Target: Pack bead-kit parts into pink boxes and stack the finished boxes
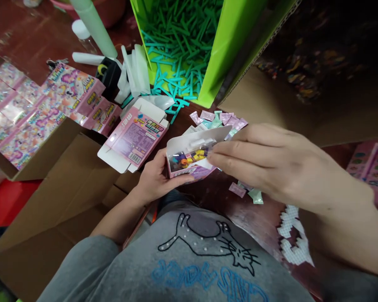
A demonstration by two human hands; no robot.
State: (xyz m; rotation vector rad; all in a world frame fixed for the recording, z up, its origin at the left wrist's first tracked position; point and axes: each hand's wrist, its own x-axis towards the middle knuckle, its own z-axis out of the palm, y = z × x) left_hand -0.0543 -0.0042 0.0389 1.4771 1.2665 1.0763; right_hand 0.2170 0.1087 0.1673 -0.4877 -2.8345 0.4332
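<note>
My left hand [156, 174] is wrapped round a small pink cardboard box [192, 174], tilted, its long white lid flap [198, 140] standing up. Inside lie clear bags of small coloured pieces [193, 157], yellow, orange and purple among them. At the box's right end, my right hand [264, 163] has its fingers pressed together on a white piece of card or paper [204, 163]; whether it is a box flap or a loose sheet I cannot tell. The right thumb is hidden. Left of the held box lies another opened pink box [135, 136], back panel up.
Small pink and green sachets [216, 119] lie behind the held box, others [245, 191] nearer me. A green bin [212, 71] spills teal plastic sticks [185, 50]. Filled printed boxes [28, 109] stand left, by an open brown carton [59, 201]. White beaded pieces [294, 235] lie right.
</note>
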